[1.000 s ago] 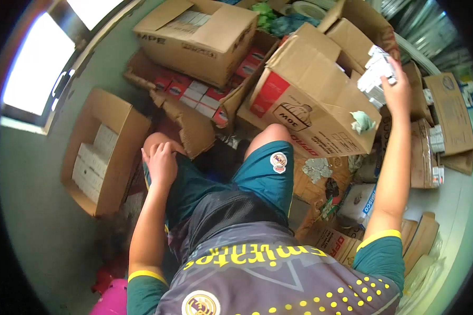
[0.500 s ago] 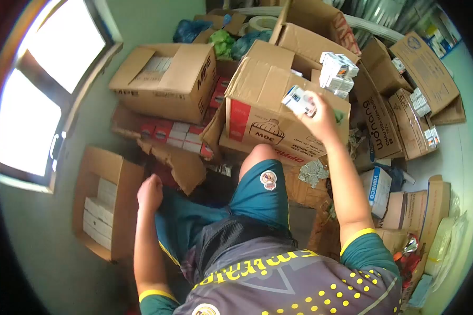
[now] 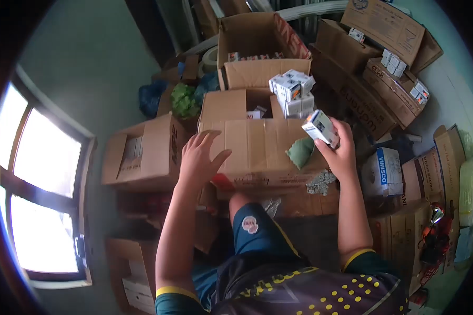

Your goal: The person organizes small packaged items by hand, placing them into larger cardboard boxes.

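A small white box with printed sides (image 3: pixel 320 128) is gripped between the thumb and fingers of my right hand (image 3: pixel 341 149), held up over the right end of a big cardboard carton (image 3: pixel 257 142). My left hand (image 3: pixel 201 155) is open, fingers spread, at the carton's left edge. On the carton's top, just behind my right hand, several similar small white boxes (image 3: pixel 294 92) are stacked. The carton's top has an opening with a few pale items (image 3: pixel 256 113) inside. A green bag (image 3: pixel 301 153) lies against its right front side.
Behind stands an open carton (image 3: pixel 263 67) with small boxes inside. An MPE carton (image 3: pixel 147 152) sits at left, near the window (image 3: pixel 47 194). Cartons with small white boxes (image 3: pixel 393 63) on them are at back right. A VIMISCO box (image 3: pixel 386 170) stands at right.
My left hand has risen from beside my thigh to the big carton and its fingers have spread. My right hand still holds the small box, now tilted differently. The view has turned.
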{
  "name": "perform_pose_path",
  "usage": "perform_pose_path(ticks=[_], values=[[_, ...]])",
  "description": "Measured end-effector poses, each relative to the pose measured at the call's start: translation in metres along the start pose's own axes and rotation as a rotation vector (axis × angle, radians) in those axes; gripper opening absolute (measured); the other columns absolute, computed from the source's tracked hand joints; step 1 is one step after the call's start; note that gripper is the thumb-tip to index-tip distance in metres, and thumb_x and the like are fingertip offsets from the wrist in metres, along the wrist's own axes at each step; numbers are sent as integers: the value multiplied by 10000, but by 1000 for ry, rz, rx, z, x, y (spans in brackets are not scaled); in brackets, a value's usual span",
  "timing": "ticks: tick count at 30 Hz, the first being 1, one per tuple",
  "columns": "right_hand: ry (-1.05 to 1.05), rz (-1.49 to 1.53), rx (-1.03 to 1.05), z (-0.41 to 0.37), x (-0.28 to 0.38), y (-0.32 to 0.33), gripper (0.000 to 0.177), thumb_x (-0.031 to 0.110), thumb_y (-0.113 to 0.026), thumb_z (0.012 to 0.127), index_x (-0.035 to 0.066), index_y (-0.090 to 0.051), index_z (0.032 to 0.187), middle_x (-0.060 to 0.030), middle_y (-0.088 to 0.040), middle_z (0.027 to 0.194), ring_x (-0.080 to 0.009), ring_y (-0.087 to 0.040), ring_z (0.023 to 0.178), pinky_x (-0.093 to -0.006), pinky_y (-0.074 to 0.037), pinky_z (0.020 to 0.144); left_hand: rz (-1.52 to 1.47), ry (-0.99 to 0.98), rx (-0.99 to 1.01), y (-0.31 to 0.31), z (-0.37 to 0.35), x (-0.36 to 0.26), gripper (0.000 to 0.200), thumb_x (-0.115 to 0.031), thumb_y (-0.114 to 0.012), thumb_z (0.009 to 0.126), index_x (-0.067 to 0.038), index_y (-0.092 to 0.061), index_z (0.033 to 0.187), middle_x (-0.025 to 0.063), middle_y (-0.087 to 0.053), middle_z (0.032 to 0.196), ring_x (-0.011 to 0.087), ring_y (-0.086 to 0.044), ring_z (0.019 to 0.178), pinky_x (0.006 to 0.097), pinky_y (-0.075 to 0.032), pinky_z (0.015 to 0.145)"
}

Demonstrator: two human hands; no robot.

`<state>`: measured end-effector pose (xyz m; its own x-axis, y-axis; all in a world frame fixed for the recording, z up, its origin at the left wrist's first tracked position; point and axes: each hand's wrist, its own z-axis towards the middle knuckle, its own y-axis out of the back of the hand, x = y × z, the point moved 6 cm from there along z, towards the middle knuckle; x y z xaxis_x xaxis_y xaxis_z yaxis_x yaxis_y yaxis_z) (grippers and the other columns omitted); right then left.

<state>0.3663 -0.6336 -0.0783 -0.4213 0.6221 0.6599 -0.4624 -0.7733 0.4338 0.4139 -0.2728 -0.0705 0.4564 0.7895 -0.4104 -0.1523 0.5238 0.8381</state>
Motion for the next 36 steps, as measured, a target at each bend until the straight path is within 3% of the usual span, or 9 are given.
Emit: perform_pose_path(ticks=[7,10,11,15,22,27,31,34,36], values=[[-179,-121,10,-14,-37,5,589,141,-812,840,14,-579,1366,-166,-632,1217,-301,-618,1134,-401,-490,986,232,52,215,-79,55,30,906,-620,-791,783,-140,-514,1501,139,-519,1428,356,-450,1374,550,-207,1232],[-243,-21,-64,-21,-61,-11,592,153,-810,847,-6,-575,1367,-163,-630,1237,-292,-616,1156,-400,-483,1005,287,75,187,-75,63,32,890,-611,-835,730,-128,-582,1433,117,-535,1342,336,-470,1325,534,-193,1240],[-286,-9,-48,-22,-67,-14,555,157,-785,899,-46,-551,1360,-143,-610,1303,-210,-588,1220,-365,-469,1039,235,54,167,-74,69,35,819,-575,-874,686,-96,-648,1310,103,-559,1247,322,-492,1270,527,-210,1235],[-293,70,-138,-13,-82,-19,572,149,-761,925,-19,-491,1400,-119,-604,1292,-185,-592,1188,-339,-485,1018,136,36,130,-40,82,20,680,-498,-889,691,-67,-657,1164,93,-589,1171,306,-532,1235,531,-257,1206],[-491,721,-268,-1,-70,-2,551,268,-639,989,-3,-448,1430,-114,-592,1294,-194,-582,1184,-341,-465,1023,198,-50,21,-9,58,-5,566,-430,-855,775,-86,-634,1166,88,-652,1140,302,-587,1194,567,-262,1200],[-417,746,-283,-9,-58,3,572,282,-650,991,-7,-444,1439,-111,-593,1322,-202,-581,1219,-384,-463,1042,209,-60,-45,0,39,-16,547,-367,-827,811,-103,-609,1238,78,-624,1183,320,-530,1261,588,-181,1231],[-473,888,-279,-23,-60,14,588,325,-646,986,10,-466,1449,-119,-613,1333,-215,-591,1224,-415,-460,1053,253,-102,-167,7,23,-23,535,-385,-851,784,-89,-634,1173,114,-639,1183,317,-570,1221,584,-223,1219],[-478,1131,-87,-46,-87,29,590,474,-552,1002,71,-531,1432,-101,-588,1408,-245,-584,1243,-470,-474,1025,244,-133,-201,25,4,-38,399,-331,-833,809,-94,-651,1074,74,-680,1048,300,-639,1058,481,-381,1078],[-473,1135,-63,-44,-59,32,680,604,-516,960,61,-573,1366,-134,-623,1273,-302,-592,1170,-474,-460,1014,252,-125,-207,34,-15,-47,299,-268,-808,827,-96,-654,1017,54,-688,988,289,-651,981,442,-415,987]])
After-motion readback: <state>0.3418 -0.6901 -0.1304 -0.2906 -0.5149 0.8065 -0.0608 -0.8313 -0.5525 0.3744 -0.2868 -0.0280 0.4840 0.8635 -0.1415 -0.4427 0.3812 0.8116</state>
